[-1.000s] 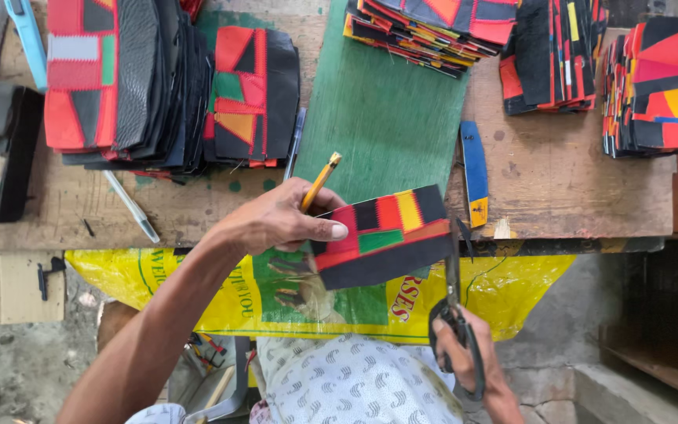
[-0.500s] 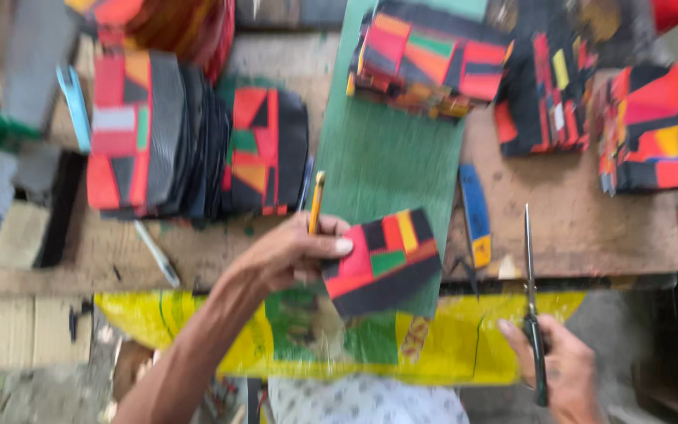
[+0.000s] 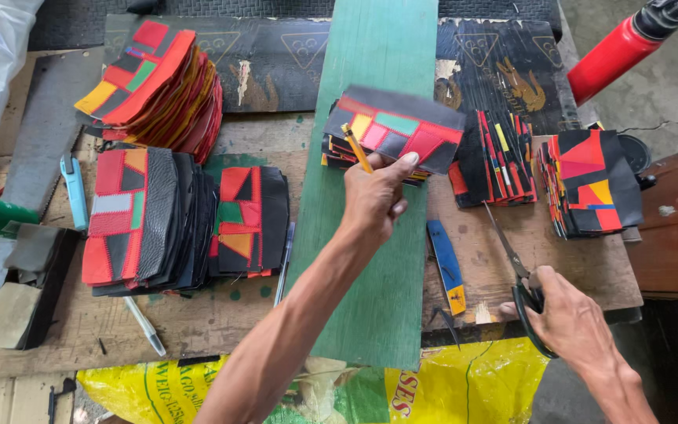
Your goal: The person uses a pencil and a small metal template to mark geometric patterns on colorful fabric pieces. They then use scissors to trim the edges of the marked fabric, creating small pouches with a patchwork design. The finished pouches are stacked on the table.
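Note:
My left hand (image 3: 374, 200) reaches out over the green board (image 3: 378, 306). It grips a black, red and multicoloured patchwork piece (image 3: 410, 129) by its near edge, with a yellow pencil (image 3: 355, 147) tucked between the fingers. The piece lies on top of a small stack of similar pieces (image 3: 333, 149) at the board's far part. My right hand (image 3: 570, 318) rests at the table's near right edge, shut on the handles of black scissors (image 3: 512, 263), whose closed blades point away towards the far left.
Stacks of patchwork pieces stand at far left (image 3: 158, 86), left (image 3: 147, 220), centre-left (image 3: 249, 220) and right (image 3: 594, 184). A blue knife (image 3: 446, 267), a light blue cutter (image 3: 74, 192) and pens (image 3: 284, 263) lie about. A red bottle (image 3: 621, 47) is far right, a yellow sack (image 3: 449, 389) below.
My left hand has carried the patchwork piece and pencil from the near table edge out to the far stack. My right hand has risen with the scissors to the table's right edge.

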